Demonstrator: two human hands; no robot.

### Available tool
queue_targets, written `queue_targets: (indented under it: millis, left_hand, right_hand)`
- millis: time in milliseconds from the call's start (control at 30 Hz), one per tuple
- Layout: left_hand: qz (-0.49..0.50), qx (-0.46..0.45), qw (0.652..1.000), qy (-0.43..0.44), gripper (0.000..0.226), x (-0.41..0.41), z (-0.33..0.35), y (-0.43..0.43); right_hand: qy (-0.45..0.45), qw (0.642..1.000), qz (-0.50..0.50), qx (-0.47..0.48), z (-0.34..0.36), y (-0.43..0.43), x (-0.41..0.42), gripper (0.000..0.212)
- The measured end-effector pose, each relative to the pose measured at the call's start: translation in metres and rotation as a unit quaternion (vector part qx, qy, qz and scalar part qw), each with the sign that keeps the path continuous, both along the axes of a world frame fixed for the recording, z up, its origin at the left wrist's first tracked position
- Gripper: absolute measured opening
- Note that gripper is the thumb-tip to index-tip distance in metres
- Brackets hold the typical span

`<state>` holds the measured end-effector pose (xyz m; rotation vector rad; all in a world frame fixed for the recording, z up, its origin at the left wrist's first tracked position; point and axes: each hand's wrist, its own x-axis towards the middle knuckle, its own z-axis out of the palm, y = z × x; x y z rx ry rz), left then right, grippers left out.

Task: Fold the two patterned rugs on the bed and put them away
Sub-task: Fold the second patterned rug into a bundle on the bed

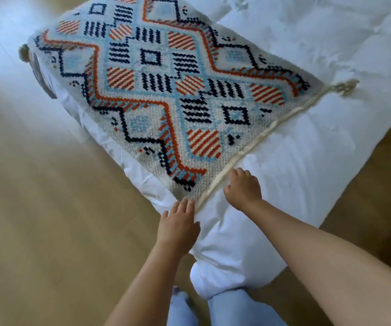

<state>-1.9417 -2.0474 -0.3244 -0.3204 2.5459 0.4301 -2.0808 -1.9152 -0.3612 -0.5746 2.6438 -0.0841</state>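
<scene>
A patterned rug [161, 90] with orange, navy and light-blue diamonds lies flat on the white bed [307, 149], its cream-trimmed edge running diagonally toward me. Tassels hang at its right corner [346, 87] and left corner [24, 52]. My left hand [178, 225] rests flat at the rug's near corner, fingers together and holding nothing. My right hand [242, 188] sits beside the trimmed edge with fingers curled down at the binding; whether it grips the edge I cannot tell. Only one rug is visible.
The bed's corner [225, 274] points toward my legs in light-blue trousers [236, 311]. Wooden floor [48, 220] spreads to the left and to the far right of the bed. White sheet folds hang off the bed's left side.
</scene>
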Motion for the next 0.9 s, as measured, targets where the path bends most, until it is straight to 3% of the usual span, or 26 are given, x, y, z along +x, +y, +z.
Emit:
queue_targets:
  millis: [367,533,633,767,833,900]
  left_hand:
    - [-0.176,0.002,0.983,-0.054,0.082,-0.033,-0.083,-0.047]
    - [-0.139,-0.013,0.989,-0.042,0.100,-0.062,-0.115,-0.026]
    - [-0.127,-0.030,0.989,-0.067,0.082,-0.077,-0.122,-0.023]
    - [-0.201,0.000,0.977,-0.072,0.064,-0.098,-0.112,-0.046]
    - [-0.203,0.046,0.975,-0.075,0.059,-0.115,-0.104,-0.064]
    - [-0.203,0.073,0.974,-0.065,0.057,-0.129,-0.099,-0.085]
  right_hand:
    - [0.004,0.976,-0.219,-0.013,-0.054,-0.062,-0.001,0.047]
    - [0.034,0.948,-0.311,-0.055,-0.076,-0.070,-0.004,0.047]
    - [0.048,0.900,-0.417,-0.117,-0.082,-0.078,-0.009,0.049]
    - [-0.002,0.786,-0.590,-0.184,-0.078,-0.085,-0.029,0.039]
    - [-0.013,0.770,-0.610,-0.186,-0.075,-0.097,-0.040,0.029]
    - [-0.001,0.786,-0.597,-0.160,-0.070,-0.112,-0.051,0.027]
